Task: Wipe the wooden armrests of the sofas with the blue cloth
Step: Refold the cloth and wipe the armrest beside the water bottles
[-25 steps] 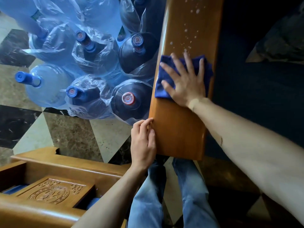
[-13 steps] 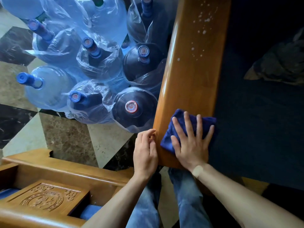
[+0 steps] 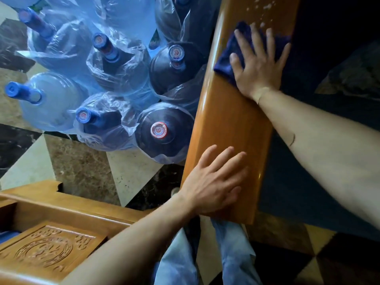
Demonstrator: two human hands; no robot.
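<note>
Blue cloth [image 3: 227,62] mostly hidden under right hand [image 3: 258,66], pressed flat with fingers spread on armrest [image 3: 230,124], upper right. Left hand [image 3: 213,182] flat and empty on armrest's near end. Armrest's far end cut off by frame top.

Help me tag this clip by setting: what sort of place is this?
Probably a home living room or a reception lounge. A wooden sofa armrest beside a dark seat cushion, a carved wooden table, polished marble floor, and bagged water jugs stored alongside.
</note>
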